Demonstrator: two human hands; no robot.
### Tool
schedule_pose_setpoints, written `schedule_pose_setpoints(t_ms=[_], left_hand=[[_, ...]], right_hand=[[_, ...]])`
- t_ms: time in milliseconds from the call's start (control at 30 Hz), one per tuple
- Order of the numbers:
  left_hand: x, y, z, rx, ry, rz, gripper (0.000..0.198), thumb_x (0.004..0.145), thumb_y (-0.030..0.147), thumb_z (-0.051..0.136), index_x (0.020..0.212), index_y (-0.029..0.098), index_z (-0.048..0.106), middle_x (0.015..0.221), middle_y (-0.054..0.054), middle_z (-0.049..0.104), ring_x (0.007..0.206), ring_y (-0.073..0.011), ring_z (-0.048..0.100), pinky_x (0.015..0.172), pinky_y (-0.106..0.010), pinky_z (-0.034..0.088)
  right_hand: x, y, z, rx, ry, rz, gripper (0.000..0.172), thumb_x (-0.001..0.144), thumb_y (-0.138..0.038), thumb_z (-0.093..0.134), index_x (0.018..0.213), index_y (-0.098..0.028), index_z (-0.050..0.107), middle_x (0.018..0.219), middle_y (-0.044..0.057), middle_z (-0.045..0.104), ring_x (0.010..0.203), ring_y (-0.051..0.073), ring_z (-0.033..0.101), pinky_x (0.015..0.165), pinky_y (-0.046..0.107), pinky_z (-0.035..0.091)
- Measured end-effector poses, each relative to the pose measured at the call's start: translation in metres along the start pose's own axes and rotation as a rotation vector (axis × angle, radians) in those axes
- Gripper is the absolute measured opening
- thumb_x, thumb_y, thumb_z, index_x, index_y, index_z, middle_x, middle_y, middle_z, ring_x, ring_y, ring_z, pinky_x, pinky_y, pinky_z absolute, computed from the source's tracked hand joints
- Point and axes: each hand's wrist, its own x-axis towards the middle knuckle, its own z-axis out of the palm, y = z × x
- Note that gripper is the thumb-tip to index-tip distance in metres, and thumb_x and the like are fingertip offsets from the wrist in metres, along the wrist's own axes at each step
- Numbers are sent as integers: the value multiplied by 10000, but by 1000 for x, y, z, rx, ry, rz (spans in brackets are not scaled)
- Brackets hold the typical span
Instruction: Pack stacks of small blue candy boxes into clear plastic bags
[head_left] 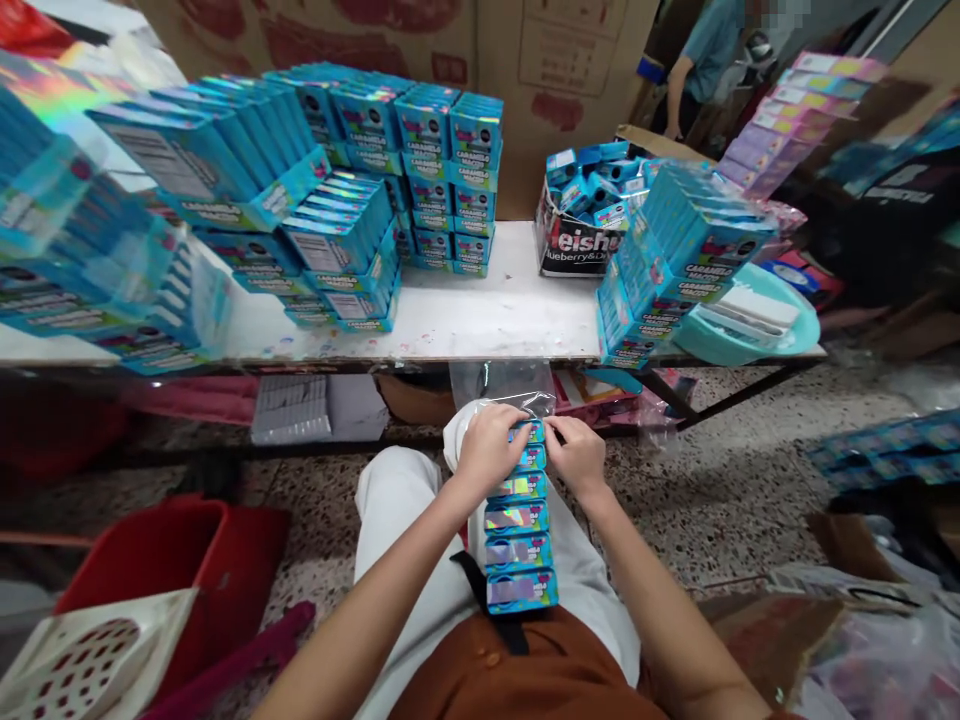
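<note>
A row of several small blue holographic boxes lies along my lap, between my knees in white trousers. My left hand and my right hand are both closed on the far end of the row, fingers curled over the top box. A clear plastic bag sits at that same end, its mouth against my fingertips.
A white table ahead carries tall stacks of blue boxes, a carton of loose boxes and a teal tray. A red bin and white basket stand at lower left. Another person stands at the back right.
</note>
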Motion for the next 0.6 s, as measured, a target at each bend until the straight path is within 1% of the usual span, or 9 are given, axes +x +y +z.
schedule_pose_setpoints(t_ms=[133, 300, 367, 467, 600], left_hand=[[-3, -3, -5, -85, 40, 1, 145, 847, 233, 565, 949, 203, 665, 956, -50, 683, 937, -200, 622, 850, -366, 506], [-2, -9, -16, -169, 22, -21, 95, 839, 214, 576, 817, 210, 669, 851, -23, 685, 826, -166, 636, 770, -316, 523], [-4, -8, -18, -178, 25, -32, 86, 838, 213, 586, 803, 209, 665, 826, -14, 679, 797, -157, 635, 749, -297, 524], [-13, -6, -15, -95, 108, 14, 110, 870, 216, 550, 845, 201, 656, 849, -26, 668, 806, -155, 626, 752, -295, 524], [-28, -7, -7, 101, 263, 182, 143, 894, 195, 515, 922, 196, 655, 897, -51, 682, 868, -168, 629, 812, -317, 525]], right_hand=[[1, -4, -5, 3, 3, -26, 210, 895, -225, 494, 874, -227, 704, 876, 28, 733, 800, 165, 669, 755, 265, 485], [12, -12, -12, -6, -80, -1, 201, 858, -213, 520, 774, -249, 699, 812, 2, 731, 769, 150, 661, 696, 237, 457], [15, -15, -14, -10, -98, 0, 198, 850, -217, 526, 760, -253, 699, 796, -3, 729, 755, 146, 658, 673, 230, 445], [12, -19, -18, -20, -77, -42, 202, 851, -223, 527, 763, -239, 708, 788, 9, 725, 736, 146, 656, 670, 233, 439], [-1, -24, -24, -75, -40, -135, 233, 879, -215, 501, 767, -211, 705, 751, 29, 716, 719, 146, 654, 675, 244, 437]])
